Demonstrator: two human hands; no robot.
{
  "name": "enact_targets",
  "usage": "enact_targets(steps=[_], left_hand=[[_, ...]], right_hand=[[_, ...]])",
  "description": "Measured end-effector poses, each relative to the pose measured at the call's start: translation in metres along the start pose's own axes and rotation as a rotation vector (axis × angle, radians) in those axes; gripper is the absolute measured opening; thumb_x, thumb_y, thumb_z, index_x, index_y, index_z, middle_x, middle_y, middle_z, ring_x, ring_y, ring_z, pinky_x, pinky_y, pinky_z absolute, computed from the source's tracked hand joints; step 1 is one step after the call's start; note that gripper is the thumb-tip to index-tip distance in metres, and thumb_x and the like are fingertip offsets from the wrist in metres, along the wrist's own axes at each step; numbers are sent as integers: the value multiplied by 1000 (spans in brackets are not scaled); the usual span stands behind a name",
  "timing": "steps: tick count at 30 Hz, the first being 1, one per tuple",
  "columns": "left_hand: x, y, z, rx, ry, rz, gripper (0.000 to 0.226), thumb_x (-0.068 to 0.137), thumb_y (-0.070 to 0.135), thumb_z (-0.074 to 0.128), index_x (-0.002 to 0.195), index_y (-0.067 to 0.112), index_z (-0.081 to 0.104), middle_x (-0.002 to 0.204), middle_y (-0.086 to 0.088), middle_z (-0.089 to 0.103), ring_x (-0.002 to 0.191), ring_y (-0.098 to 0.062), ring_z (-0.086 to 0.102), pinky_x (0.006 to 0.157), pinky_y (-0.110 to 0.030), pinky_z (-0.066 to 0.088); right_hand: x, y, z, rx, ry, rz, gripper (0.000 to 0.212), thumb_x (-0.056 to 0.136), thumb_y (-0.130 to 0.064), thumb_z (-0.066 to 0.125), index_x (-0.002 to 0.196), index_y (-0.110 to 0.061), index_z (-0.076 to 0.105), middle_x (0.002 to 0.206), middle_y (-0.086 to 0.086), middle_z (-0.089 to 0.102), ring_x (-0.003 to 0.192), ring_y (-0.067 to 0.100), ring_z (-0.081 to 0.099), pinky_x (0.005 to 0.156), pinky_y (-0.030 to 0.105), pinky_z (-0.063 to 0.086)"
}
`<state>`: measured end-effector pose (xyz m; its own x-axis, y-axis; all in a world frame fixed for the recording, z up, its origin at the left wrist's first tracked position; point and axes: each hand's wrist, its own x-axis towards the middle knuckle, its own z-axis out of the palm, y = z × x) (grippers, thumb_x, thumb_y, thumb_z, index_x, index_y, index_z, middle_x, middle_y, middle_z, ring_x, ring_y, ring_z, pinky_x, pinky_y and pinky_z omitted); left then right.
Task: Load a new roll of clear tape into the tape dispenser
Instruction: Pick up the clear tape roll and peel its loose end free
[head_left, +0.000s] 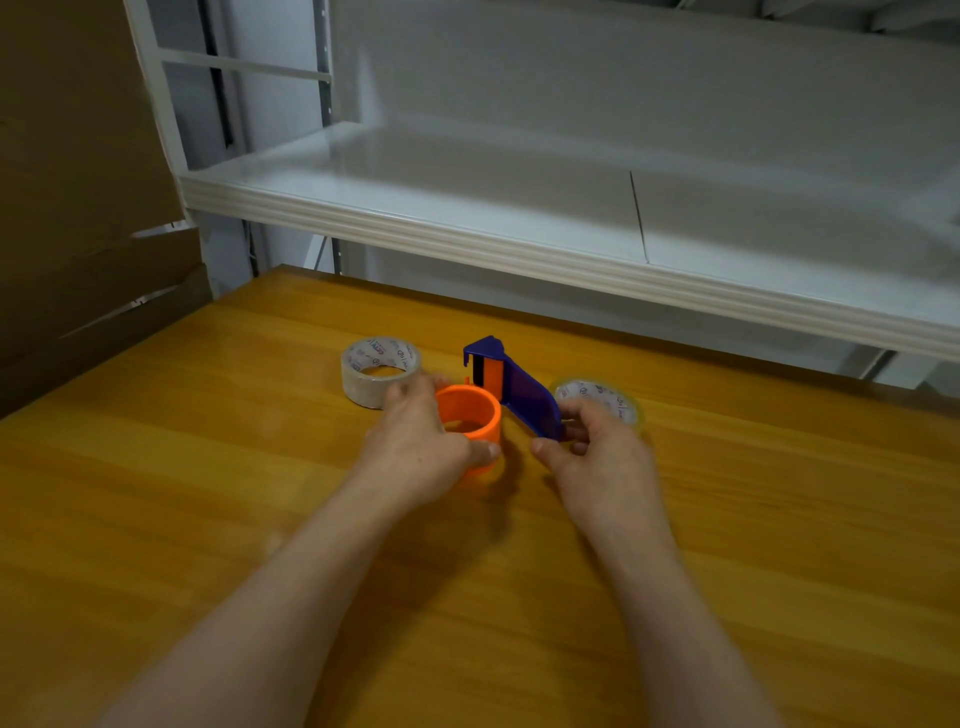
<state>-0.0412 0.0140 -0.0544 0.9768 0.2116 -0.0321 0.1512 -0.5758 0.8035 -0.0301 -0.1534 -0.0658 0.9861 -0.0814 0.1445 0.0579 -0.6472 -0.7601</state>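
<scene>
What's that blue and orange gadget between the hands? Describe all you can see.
The tape dispenser looks plastic: a blue arm with a hooded head at the far end, joined to an orange drum that carries no tape. The left hand grips the drum; the right hand pinches the arm's near end. It sits between two clear tape rolls.

Glossy wood table (208, 493); plastic dispenser (524, 389).

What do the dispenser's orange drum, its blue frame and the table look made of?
Orange drum: likely moulded plastic, uniform colour, matte.
Blue frame: likely hard plastic, slight sheen.
Table: wood or wood-look laminate, visible grain, satin finish.
</scene>
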Motion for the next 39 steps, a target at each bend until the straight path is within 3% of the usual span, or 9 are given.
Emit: enact_targets(steps=[6,14,18,21,25,28,30,34,39], left_hand=[[1,0,2,46,-36,-17,90,74,39,85,147,27,34,148,-3,37,128,-31,48,101,-51,51],[4,-4,6,108,-40,-24,94,73,39,84,149,29,30,148,-3,35,132,-30,45,108,-54,43],[4,-5,6,160,-34,-32,100,75,40,83,153,30,23,153,-4,32,140,-30,37,113,-55,37],[-2,0,4,184,-28,22,111,72,45,85,157,33,13,161,-5,21,149,-31,21,118,-54,21],[-8,6,2,48,57,136,102,74,53,80,154,39,18,161,-1,20,150,-28,18,119,-57,19],[-9,5,2,-42,116,197,82,84,46,74,150,40,27,158,-1,25,147,-26,23,116,-60,29],[-10,4,1,-64,143,205,72,87,38,72,147,39,33,156,0,29,146,-26,24,116,-59,30],[-12,5,1,-91,170,222,62,89,32,71,143,37,40,151,0,34,144,-25,25,116,-57,30],[-15,6,2,-184,186,267,55,89,24,69,136,38,46,145,6,38,142,-21,28,116,-55,32]], right_hand=[[-1,-2,1,-50,-15,26,37,90,-27,74,125,-30,61,113,-11,69,104,13,67,88,43,61],[-6,-5,-3,-179,-84,60,42,88,-34,77,126,-31,61,112,-8,67,101,13,66,87,39,59],[-7,-9,-12,-232,-157,54,43,90,-28,75,130,-29,60,104,-10,66,90,7,63,75,26,55],[-4,-7,-24,-217,-135,38,34,94,-23,70,127,-28,63,89,-15,60,79,1,58,66,20,48],[5,1,-36,-270,107,-43,27,96,-24,67,123,-28,67,113,-5,67,104,12,59,83,29,51],[11,10,-40,-456,56,-14,46,95,-25,68,139,-35,56,143,-2,54,137,23,43,109,41,41],[13,14,-41,-593,-6,-9,57,95,-26,68,146,-39,47,155,-3,42,146,25,30,117,45,31],[16,16,-36,-633,-53,-40,51,97,-23,64,144,-39,50,159,-6,39,150,24,23,119,48,24],[22,16,-34,-489,8,-48,37,100,-23,61,136,-32,59,145,-3,55,143,21,37,115,46,27]])
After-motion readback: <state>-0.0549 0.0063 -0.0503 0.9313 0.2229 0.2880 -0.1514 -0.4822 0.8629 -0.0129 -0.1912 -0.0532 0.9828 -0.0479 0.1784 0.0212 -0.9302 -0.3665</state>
